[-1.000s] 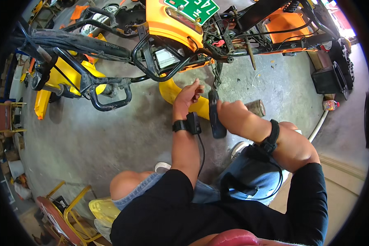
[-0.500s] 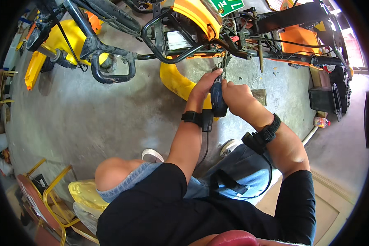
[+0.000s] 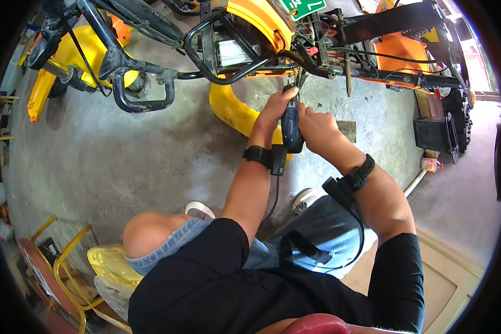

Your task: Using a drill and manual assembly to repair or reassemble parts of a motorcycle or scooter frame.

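Our right hand [image 3: 319,128] grips the dark blue power tool [image 3: 292,129], held over the floor [image 3: 167,161] just short of the vehicle frame's [image 3: 225,80] near edge. Our left hand [image 3: 274,108] meets the tool's front end; its fingers are hidden, so we cannot tell whether it grips. We judge it best to steady the tool with both hands, keep fingertips off its tip, and mind the yellow panel [image 3: 226,108] lying below and the cable [image 3: 276,195] at our left wrist.

Left hand [image 3: 273,111], right hand [image 3: 319,131]; close together
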Motion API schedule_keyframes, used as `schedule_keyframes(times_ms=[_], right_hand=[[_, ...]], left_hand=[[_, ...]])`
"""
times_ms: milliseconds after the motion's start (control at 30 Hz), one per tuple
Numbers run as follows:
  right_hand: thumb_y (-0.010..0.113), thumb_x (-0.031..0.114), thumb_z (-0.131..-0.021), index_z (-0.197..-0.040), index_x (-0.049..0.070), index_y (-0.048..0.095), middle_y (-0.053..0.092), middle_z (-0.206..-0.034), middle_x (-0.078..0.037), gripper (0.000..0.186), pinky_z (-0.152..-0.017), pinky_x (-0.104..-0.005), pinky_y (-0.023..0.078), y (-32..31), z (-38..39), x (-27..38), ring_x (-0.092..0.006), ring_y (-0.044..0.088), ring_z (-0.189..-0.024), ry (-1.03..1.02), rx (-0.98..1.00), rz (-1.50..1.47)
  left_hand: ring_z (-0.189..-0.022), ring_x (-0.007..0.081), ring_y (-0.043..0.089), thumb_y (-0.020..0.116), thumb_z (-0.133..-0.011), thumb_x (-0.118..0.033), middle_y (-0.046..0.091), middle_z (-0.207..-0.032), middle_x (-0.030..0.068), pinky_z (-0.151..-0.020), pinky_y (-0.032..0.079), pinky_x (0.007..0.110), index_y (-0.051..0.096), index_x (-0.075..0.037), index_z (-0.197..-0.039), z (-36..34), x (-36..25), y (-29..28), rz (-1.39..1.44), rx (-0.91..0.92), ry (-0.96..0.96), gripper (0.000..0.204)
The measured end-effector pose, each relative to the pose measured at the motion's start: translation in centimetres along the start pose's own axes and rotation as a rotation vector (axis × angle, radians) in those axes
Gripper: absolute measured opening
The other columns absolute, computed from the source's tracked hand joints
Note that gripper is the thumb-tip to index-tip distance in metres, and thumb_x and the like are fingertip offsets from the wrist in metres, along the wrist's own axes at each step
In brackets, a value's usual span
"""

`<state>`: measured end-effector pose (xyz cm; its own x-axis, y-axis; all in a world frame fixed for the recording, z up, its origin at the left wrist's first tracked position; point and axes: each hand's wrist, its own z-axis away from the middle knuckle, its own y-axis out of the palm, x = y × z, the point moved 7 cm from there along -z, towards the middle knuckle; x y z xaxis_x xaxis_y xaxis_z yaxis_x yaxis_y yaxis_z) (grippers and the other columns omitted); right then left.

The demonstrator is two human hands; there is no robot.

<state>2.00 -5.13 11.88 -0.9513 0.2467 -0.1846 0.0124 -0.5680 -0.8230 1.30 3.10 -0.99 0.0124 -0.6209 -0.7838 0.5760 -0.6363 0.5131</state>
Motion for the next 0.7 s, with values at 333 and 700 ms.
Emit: schedule_keyframes(times_ms=[333,700], right_hand=[[0.068,0.007,-0.074,-0.125,-0.004,0.037,0.061,-0.103,-0.016,0.061,-0.068,-0.0391,0.054,-0.3,-0.1,-0.2,-0.0308,0.067,-0.087,0.018,-0.031,-0.058],[0.067,0.008,-0.075,-0.123,-0.001,0.039,0.062,-0.102,-0.015,0.056,-0.068,-0.0408,0.054,-0.2,-0.2,-0.9,-0.031,0.068,-0.085,0.037,-0.064,-0.078]], left_hand=[[-0.063,0.007,0.052,0.061,-0.089,-0.039,0.058,-0.073,-0.0031,-0.056,0.04,0.024,0.064,-0.009,-0.086,-0.8,-0.2,-0.2,-0.044,0.03,-0.028,0.03],[-0.066,0.0061,0.052,0.06,-0.091,-0.039,0.058,-0.075,-0.0044,-0.059,0.041,0.022,0.064,-0.01,-0.088,-1.0,-0.6,0.3,-0.04,0.015,-0.005,0.029]])
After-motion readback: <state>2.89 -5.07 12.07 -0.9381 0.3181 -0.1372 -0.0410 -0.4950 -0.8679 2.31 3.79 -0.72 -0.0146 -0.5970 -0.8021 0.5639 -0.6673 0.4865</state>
